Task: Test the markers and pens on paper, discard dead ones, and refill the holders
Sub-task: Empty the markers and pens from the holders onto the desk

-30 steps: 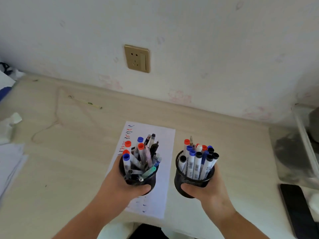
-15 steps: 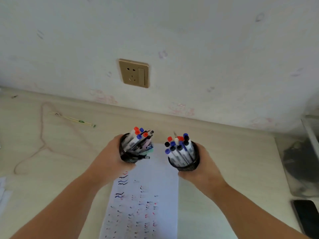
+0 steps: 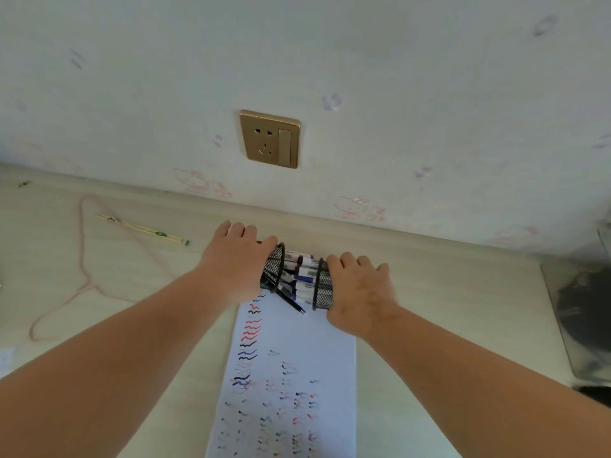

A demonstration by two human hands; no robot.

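Two black mesh holders lie tipped on their sides with their mouths facing each other, at the far end of the white test paper. My left hand grips the left holder. My right hand grips the right holder. Markers and pens with white barrels and blue and black caps bridge the gap between the two mouths. One black pen sticks out downward onto the paper. The paper carries several red, blue and black squiggles.
A gold wall socket sits above the hands. A pale wire hanger and a thin stick lie on the desk at left. A clear plastic container stands at the right edge.
Both hands have carried the holders away from me to the paper's far end near the wall and tipped them from upright onto their sides, mouths toward each other.
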